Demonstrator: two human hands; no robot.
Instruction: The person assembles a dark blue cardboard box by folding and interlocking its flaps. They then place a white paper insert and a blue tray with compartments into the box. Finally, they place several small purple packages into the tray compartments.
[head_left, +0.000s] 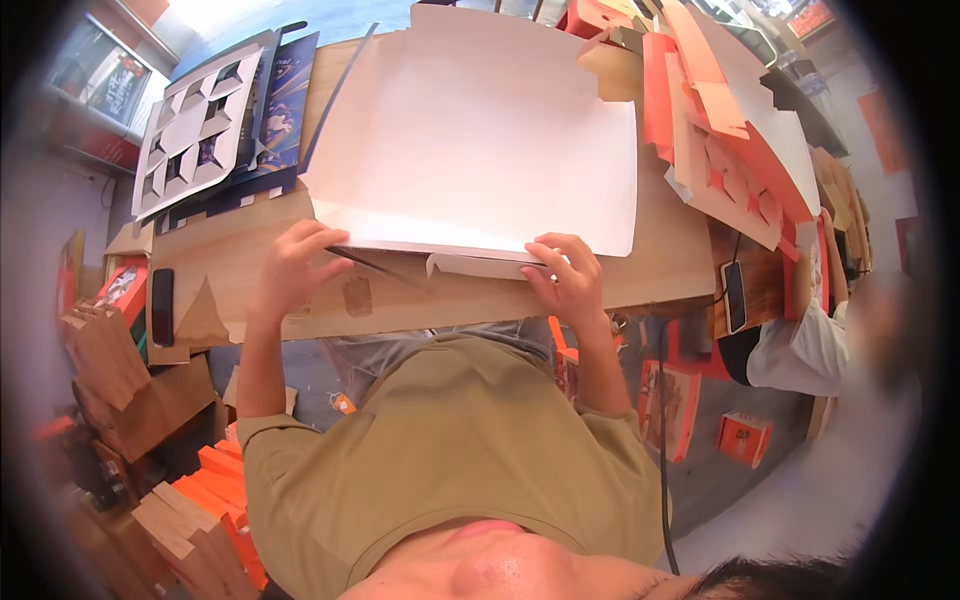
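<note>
At the far left, a white insert with cut-outs (185, 130) leans over a dark blue stack, outside the left hand's reach as it stands. The left hand (310, 257) grips the near left corner of a large white board (470, 130), fingers on the edge and thumb lower. The board lies directly ahead of both hands on the brown surface (665, 270), its near edge running crosswise between them; the fisheye makes its longer axis hard to judge. The right hand (562, 268) pinches that same edge, short of the right corner, beside a narrow white flap (475, 265). Farther right, orange packaging (705, 95) lies apart from both hands.
</note>
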